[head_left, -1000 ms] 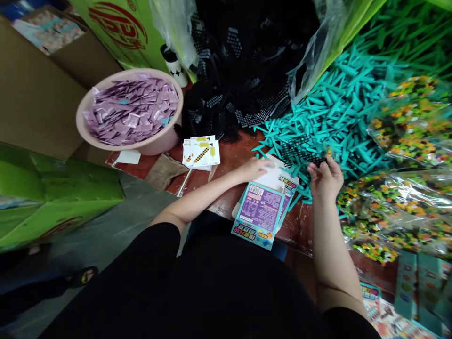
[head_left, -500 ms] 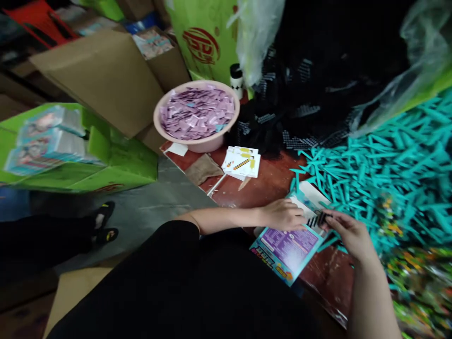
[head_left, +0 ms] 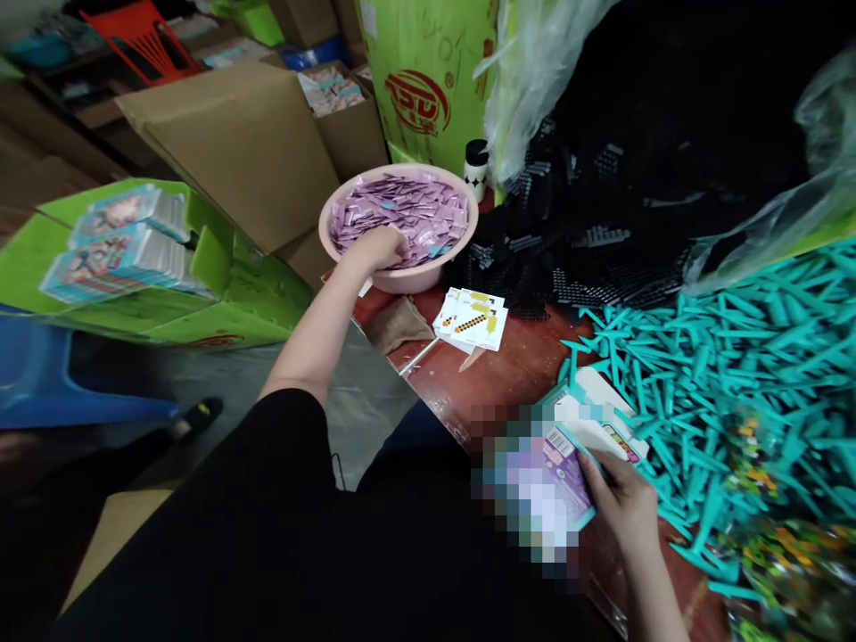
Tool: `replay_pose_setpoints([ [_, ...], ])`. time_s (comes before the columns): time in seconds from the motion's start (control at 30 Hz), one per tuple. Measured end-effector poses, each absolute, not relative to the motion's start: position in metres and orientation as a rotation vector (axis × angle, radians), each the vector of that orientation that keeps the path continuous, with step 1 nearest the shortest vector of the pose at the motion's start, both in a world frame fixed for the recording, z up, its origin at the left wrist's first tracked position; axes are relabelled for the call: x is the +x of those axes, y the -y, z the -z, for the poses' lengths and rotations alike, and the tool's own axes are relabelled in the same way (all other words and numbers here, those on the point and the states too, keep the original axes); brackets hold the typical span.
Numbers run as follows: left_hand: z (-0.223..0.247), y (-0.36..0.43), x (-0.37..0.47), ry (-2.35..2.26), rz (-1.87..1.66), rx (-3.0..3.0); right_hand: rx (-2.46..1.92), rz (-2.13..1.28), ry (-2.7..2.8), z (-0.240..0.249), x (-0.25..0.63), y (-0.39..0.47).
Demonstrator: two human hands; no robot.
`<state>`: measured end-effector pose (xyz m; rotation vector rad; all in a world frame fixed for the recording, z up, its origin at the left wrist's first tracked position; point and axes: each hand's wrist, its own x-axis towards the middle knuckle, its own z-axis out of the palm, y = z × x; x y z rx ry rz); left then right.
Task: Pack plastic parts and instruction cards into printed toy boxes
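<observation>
My left hand (head_left: 384, 248) is at the front of the pink basin (head_left: 407, 281), over small purple packets (head_left: 434, 214); its fingertips are hidden among them, so any grip cannot be made out. In my right hand (head_left: 621, 495) is an open purple and teal box (head_left: 568, 477), its thumb on the printed face and its white flaps raised at the top. Part of the box is blurred out. White cards (head_left: 478, 325) with a yellow and black picture lie between basin and box, beside a brown cloth pouch (head_left: 399, 325).
Teal plastic pieces (head_left: 722, 383) are heaped at the right, black pieces (head_left: 602, 241) behind. A black-and-white bottle (head_left: 475, 169) stands by the basin. Left are a green carton (head_left: 254, 285) with packs, a blue stool (head_left: 86, 397) and a person's shoe (head_left: 202, 416).
My left hand has moved from the box to the basin. My right hand now grips the box's side, and the black piece it held is out of sight. The view has shifted slightly.
</observation>
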<state>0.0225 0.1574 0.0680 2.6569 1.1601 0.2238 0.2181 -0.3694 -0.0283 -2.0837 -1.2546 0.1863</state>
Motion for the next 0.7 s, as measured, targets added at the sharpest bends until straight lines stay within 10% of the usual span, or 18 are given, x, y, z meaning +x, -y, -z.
replay_pose_setpoints([
  [0.43,-0.065,-0.053,0.075,-0.649,-0.81,2.499,-2.248,0.117,1.286,0.002,0.175,0.361],
  [0.7,-0.018,0.132,0.188,0.35,0.187,2.478,-2.286,0.129,1.142,0.01,0.166,0.369],
])
